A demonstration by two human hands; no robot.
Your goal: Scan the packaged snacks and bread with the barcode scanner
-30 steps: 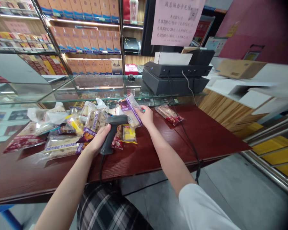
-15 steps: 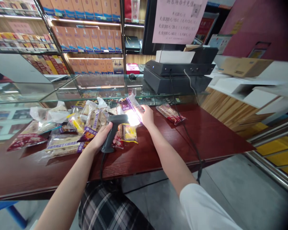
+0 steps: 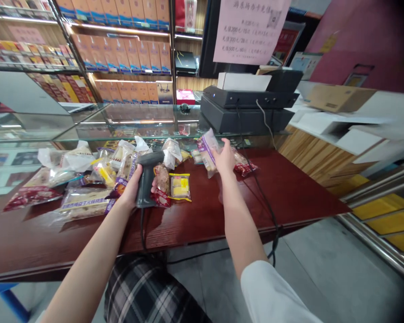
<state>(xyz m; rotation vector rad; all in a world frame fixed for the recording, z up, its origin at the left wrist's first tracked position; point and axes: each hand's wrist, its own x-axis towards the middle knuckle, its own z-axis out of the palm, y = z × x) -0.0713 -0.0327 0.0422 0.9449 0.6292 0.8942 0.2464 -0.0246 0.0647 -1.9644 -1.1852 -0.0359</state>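
My left hand (image 3: 132, 188) is wrapped around the grip of a black handheld barcode scanner (image 3: 144, 177), fingers closed, with its head pointing toward 2 o'clock above the dark red wooden counter (image 3: 202, 229). Its cable (image 3: 142, 229) drops toward 6 o'clock over the counter edge. A packet with red print (image 3: 162, 188) lies against my left fingers, and a yellow-edged cake packet (image 3: 180, 187) sits just beside it at 3 o'clock.

My right hand (image 3: 225, 157) pinches a clear snack packet with a purple band (image 3: 206, 152) at its edge, tilted up off the wood. Just past it at 3 o'clock lies a red-printed packet (image 3: 245, 167). A heap of wrapped snacks (image 3: 87, 179) spreads toward 9 o'clock. At 12 o'clock stands a glass display case (image 3: 138, 117), with a black desktop machine (image 3: 245, 110) at 1 o'clock, under a pink paper notice (image 3: 251, 31).
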